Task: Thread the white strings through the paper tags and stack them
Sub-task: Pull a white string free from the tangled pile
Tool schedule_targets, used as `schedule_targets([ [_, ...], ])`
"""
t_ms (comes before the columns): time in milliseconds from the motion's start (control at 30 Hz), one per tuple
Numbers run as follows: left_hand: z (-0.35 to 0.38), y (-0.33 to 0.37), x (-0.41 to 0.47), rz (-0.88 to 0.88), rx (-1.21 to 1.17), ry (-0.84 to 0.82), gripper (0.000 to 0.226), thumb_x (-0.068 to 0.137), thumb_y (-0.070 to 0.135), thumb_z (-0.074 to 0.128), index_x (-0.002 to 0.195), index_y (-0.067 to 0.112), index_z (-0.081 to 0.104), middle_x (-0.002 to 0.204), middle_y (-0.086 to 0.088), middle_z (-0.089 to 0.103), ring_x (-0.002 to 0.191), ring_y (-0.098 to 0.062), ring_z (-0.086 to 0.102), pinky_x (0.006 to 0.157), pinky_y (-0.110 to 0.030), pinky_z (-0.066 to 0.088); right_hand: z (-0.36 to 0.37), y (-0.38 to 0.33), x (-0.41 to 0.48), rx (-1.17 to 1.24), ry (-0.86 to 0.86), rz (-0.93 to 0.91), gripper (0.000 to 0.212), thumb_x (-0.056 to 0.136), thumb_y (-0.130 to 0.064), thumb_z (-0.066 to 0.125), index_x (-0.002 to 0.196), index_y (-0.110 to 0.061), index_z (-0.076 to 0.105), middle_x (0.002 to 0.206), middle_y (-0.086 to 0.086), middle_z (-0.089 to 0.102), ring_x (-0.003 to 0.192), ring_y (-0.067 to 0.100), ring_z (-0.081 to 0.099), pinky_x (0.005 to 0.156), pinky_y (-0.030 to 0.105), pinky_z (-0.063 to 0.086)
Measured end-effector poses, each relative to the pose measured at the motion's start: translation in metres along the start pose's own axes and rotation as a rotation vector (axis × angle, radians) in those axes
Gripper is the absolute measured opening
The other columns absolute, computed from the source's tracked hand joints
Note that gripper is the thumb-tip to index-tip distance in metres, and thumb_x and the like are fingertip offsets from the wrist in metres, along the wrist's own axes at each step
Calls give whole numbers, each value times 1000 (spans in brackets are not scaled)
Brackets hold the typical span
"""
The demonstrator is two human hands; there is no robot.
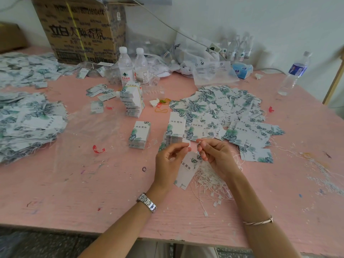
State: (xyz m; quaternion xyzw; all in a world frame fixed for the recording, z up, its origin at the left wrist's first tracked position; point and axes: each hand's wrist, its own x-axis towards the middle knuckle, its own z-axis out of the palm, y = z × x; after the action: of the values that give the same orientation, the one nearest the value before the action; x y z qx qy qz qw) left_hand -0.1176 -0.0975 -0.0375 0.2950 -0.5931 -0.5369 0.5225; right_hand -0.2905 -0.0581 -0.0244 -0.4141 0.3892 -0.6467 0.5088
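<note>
1. Our left hand pinches a thin white string between curled fingertips.
2. Our right hand, just beside it, pinches the same string.
3. A white, green-leafed paper tag hangs between both hands, over the near string pile on the pink tabletop.

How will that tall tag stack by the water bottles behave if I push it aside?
Probably tippy: the tall tag stack is narrow and looks tilted. A yellow band runs over it, so it may move as one block; whether the lowest tags are bound is unclear. Paper on the pink table, it likely slides easily if pushed low.
</note>
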Motion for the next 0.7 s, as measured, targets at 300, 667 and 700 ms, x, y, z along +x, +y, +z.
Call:
schedule_targets([
  [300,-1,-6,-3,-42,60,-13,13,90,19,75,92,32,75,88,12,76,81,-6,68,72,-18,51,9,-1,-6,-295,27,-94,13,93,-12,64,92,1,69,73,9,65,48,12,52,43,19,39],
  [667,-3,-9,-3,3,130,-24,13,89,22,76,90,35,73,84,20,74,76,4,64,71,-12,44,17,-1,-9,-396,1,-109,13,93,-14,64,91,-1,67,57,-2,51,46,11,31,45,23,24],
  [700,-3,-9,-3,7,135,-24,13,89,23,75,91,35,72,85,19,74,77,4,64,71,-12,45,17,-1,-9,-400,-5,-111,10,94,-14,65,90,-5,68,56,-3,49,46,11,30,45,24,23],
])
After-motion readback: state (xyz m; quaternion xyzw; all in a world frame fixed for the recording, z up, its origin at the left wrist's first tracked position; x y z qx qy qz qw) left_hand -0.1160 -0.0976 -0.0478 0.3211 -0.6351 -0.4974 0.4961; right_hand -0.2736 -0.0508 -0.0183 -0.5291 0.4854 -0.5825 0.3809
